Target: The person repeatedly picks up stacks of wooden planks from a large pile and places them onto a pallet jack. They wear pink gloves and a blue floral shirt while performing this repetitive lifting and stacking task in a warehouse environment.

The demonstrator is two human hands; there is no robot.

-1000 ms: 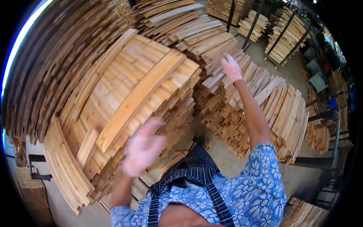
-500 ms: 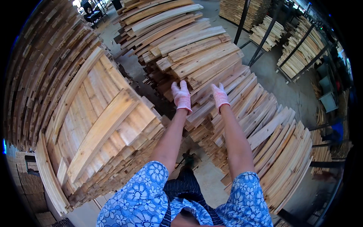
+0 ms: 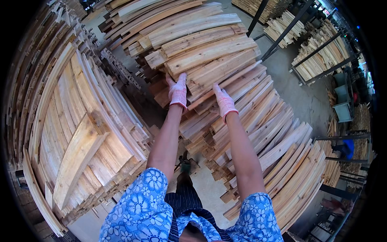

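Observation:
Both my hands wear pale gloves with pinkish marks. My left hand point(image 3: 177, 90) is at the near left ends of a stack of pale wooden boards point(image 3: 213, 52); its thumb and fingers are spread apart, with the fingertips partly hidden by the board ends. Further right, my right hand point(image 3: 224, 101) lies along the near edge of a wooden board point(image 3: 242, 73), fingers pressed together on it. That board sits tilted, its reddish long edge running between my hands. Below it, more boards point(image 3: 258, 109) fan out loosely towards the right.
On the left stands a tall pile of boards point(image 3: 64, 109) with one loose curved-looking board point(image 3: 78, 157) across its top. Dark metal posts point(image 3: 278, 40) and further board stacks point(image 3: 322, 56) stand at the right back. A grey bin point(image 3: 343, 112) is at the far right.
My hands have moved leftward and slightly up in the picture and now touch the boards. A board by my right hand has tilted up. The whole view has shifted a little.

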